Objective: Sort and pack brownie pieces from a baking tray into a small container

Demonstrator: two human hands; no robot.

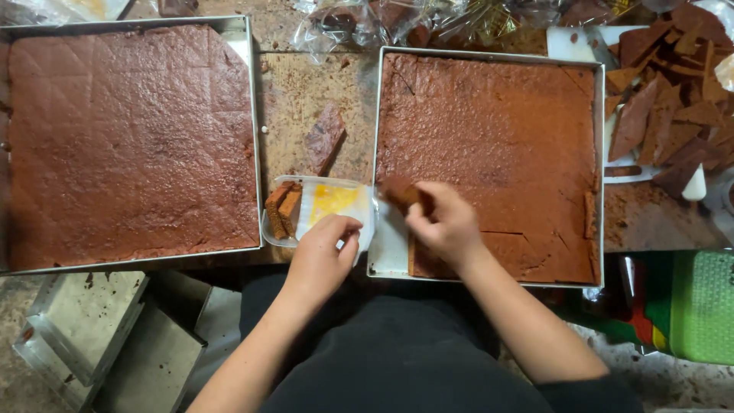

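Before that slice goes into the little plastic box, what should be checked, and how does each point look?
1. Grip on the cake slice: the right hand pinches it above the tray's corner. Ok.
2. Clear plastic box steadied: the left hand rests on its near edge. Ok.
3. Room in the box: two slices stand at its left end, and the rest looks free. Ok.
4. Path from the right tray to the box: they sit side by side with nothing between. Ok.
5. Slice whole, without cracks: partly hidden by the fingers. Cannot tell.
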